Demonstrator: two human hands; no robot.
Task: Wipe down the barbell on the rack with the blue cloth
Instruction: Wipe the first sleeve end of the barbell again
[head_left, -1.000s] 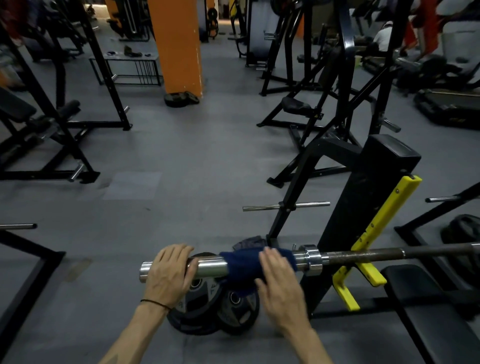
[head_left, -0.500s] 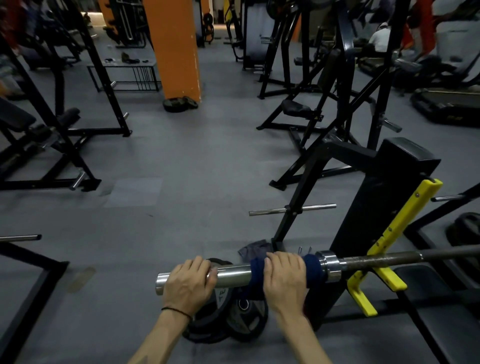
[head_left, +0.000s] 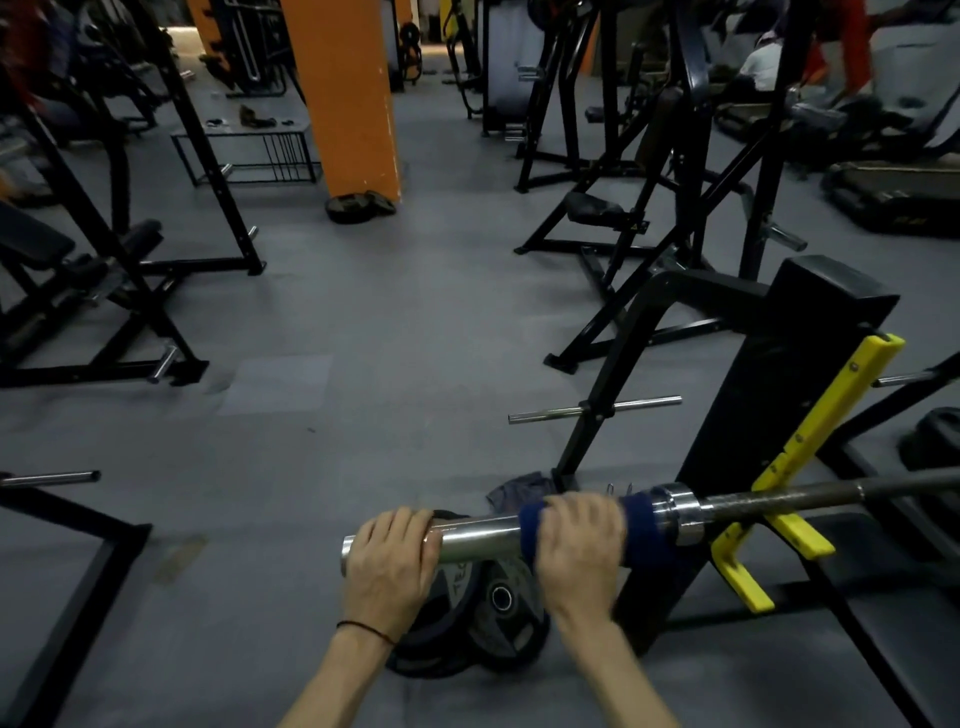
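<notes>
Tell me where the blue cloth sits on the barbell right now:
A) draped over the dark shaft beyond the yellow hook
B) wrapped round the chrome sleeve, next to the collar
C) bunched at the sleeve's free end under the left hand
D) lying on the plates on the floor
B: the blue cloth wraps the barbell sleeve under the right hand, just short of the collar; the left hand grips bare chrome.

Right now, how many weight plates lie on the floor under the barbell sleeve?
2 visible: one weight plate under the left hand, another beside it, below the right hand. They overlap, so more may be hidden behind.
</notes>
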